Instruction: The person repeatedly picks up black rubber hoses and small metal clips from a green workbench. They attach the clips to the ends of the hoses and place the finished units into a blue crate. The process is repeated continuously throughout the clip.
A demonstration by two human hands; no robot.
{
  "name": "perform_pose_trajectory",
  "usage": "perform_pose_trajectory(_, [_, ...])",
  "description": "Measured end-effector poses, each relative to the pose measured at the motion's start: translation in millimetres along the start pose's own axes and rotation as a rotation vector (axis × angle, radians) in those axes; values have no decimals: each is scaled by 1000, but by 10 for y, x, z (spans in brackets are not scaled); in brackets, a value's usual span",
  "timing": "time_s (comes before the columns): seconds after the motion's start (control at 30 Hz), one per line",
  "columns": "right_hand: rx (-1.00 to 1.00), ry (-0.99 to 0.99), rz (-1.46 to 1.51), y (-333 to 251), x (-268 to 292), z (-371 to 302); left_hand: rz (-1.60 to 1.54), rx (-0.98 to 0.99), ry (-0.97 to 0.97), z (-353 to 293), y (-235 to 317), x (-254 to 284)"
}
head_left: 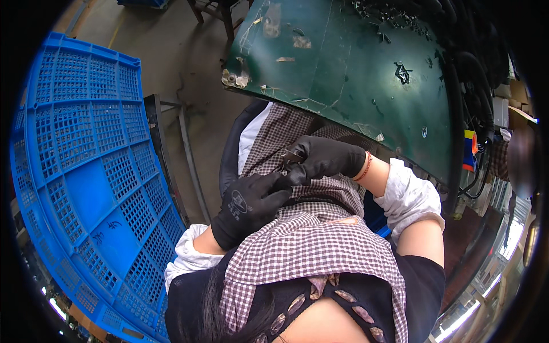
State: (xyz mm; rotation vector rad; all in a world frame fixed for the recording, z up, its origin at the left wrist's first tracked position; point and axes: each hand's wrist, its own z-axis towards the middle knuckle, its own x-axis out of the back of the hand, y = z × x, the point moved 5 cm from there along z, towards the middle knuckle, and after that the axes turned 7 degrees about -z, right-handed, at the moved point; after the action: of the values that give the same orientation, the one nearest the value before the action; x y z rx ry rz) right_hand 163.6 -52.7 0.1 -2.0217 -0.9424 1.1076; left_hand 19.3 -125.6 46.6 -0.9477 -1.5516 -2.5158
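Both my hands wear black gloves and meet above my lap, over a checked apron. My right hand is closed, with thumb and fingers pinching a small dark shiny piece; its kind is not clear. Just below and to the left, my left hand is closed too, its fingertips brought up against the right thumb. Whatever the left fingers hold, if anything, is hidden by the dark gloves.
Ahead stands a green-topped table with a small black cluster of parts and a heap of black bits at its far side. Stacked blue crates rise on the left. Thick black hoses hang at the right.
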Motion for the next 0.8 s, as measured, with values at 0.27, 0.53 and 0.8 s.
perform_pose_trajectory(0.27, [-6, -58, 8, 215, -5, 124, -50, 13, 6, -24, 0, 7])
perform_pose_trajectory(0.53, [-125, 208, -615, -185, 86, -199, -75, 110, 102, -70, -62, 77])
perform_pose_trajectory(0.8, [-55, 100, -1011, -443, -17, -411, -26, 105, 97, -139, -105, 35])
